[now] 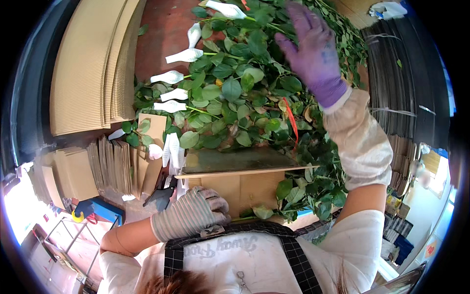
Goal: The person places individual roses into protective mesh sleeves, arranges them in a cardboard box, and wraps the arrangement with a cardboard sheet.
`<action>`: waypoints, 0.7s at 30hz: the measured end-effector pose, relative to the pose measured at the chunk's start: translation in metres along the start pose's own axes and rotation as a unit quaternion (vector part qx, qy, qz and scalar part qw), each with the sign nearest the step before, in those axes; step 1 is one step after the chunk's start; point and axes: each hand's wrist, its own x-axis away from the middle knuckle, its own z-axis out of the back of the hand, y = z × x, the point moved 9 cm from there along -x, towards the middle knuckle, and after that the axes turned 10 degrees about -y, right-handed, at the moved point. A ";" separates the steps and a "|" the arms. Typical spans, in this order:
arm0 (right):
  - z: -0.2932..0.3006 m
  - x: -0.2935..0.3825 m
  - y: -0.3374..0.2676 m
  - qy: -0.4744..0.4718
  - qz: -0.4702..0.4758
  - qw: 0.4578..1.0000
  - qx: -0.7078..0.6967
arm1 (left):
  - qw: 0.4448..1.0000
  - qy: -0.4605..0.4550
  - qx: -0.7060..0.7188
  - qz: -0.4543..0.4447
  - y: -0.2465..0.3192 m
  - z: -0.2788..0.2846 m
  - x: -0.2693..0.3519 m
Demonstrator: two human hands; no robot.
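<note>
My right hand [312, 51], in a purple glove with a pale sleeve, reaches over the far right of a heap of leafy stems [235, 88]. Its fingers are spread, with nothing seen in them. Close to my chest, my left hand [191, 213], in a striped glove, has curled fingers; whether they hold anything is hidden. A green stem [246, 218] with leaves runs rightward from near that hand. White foam net sleeves [167, 77] cover the flower ends along the heap's left side. Between my hands stands a cardboard piece [257, 191] below a dark, flat board [238, 160].
Corrugated cardboard sheets [86, 66] are stacked at the left, with smaller cardboard pieces [114, 165] nearer me. Black-handled pruning shears [163, 193] lie left of the board. A red ribbon [291, 119] crosses the leaves. Dark bundled sheets [393, 81] stand at the right.
</note>
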 end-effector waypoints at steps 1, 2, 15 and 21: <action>0.005 -0.003 -0.015 0.024 0.008 0.999 -0.020 | 1.000 0.006 0.009 0.000 -0.001 0.000 0.001; -0.013 -0.002 -0.045 -0.054 0.093 0.980 -0.166 | 1.000 0.006 0.004 0.003 -0.001 0.000 0.002; -0.115 0.013 -0.140 -0.345 0.116 0.892 -0.268 | 0.999 0.025 -0.025 -0.012 0.006 0.005 0.000; 0.078 0.044 0.056 -0.094 -0.239 0.823 -0.507 | 0.994 0.109 0.005 -0.023 0.012 0.013 0.006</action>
